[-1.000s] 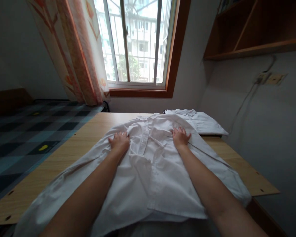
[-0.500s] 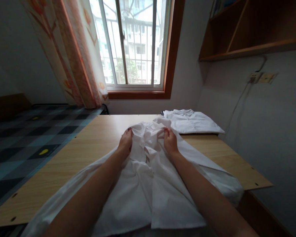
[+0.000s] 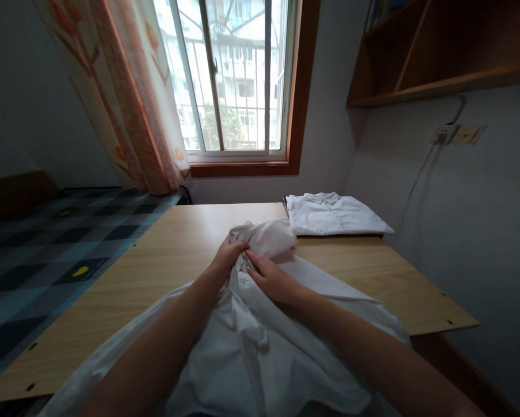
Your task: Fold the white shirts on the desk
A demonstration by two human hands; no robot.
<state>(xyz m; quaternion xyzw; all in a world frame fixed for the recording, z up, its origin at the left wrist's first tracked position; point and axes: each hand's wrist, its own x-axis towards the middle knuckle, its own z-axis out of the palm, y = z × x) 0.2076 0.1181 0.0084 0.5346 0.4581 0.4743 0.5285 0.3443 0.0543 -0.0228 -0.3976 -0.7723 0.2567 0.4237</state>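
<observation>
Left hand (image 3: 229, 256) and right hand (image 3: 269, 278) come together, shirt (image 3: 281, 362) bunched in both grips. Tight squeeze could make creases; loose cloth could slide off board (image 3: 190, 234).

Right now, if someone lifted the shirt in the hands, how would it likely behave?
The shirt would probably be floppy: it bunches around the left hand and near the right hand. It looks light, since its creases suggest thin cloth. Its loose lower part, spread over the table, would likely trail.
</observation>
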